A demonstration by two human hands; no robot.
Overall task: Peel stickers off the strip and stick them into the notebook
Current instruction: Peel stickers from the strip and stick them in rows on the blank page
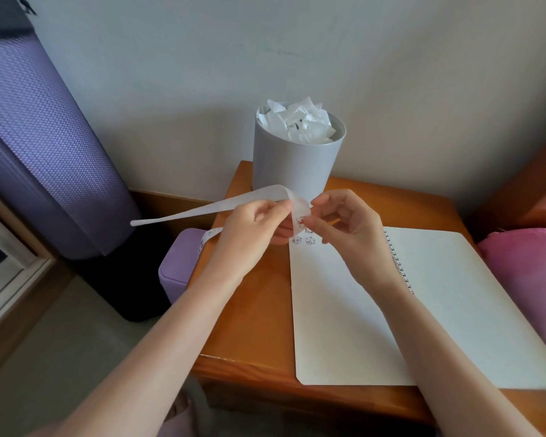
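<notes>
My left hand [259,225] holds a long white sticker strip [234,205] folded over its fingers; one end trails left into the air, the other hangs down past a purple box. My right hand [344,222] pinches a small cartoon sticker [300,220] on the strip's bent end with thumb and forefinger. Both hands hover above the top left corner of an open spiral notebook [344,310] lying on the wooden table [256,310]. Two small stickers [303,240] sit on the left page near its top edge.
A grey bin [297,165] full of crumpled white paper stands at the table's back edge, just behind my hands. A purple box [180,263] is left of the table, a rolled purple mat [44,146] leans further left. Pink fabric [527,263] lies at the right.
</notes>
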